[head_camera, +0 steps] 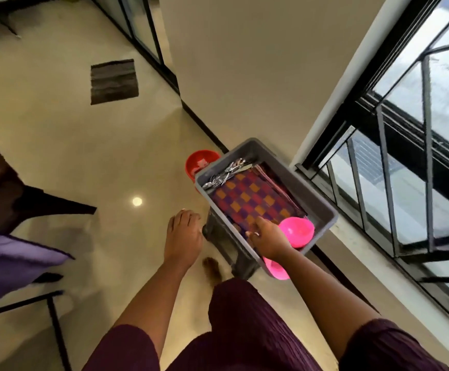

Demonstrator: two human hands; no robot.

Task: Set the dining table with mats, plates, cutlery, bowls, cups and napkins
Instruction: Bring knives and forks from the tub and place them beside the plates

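The grey tub (pixel 322 202) of mats (pixel 252 199), cutlery (pixel 226 172) and pink bowl (pixel 297 231) is reached into, right hand (pixel 268 236) fingers curled at the mats' near edge, seemingly to lift one, left hand (pixel 183 234) loose beside.

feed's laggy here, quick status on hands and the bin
Left hand open, beside the grey bin. Right hand reaching in at the checkered mats. Nothing blocking.
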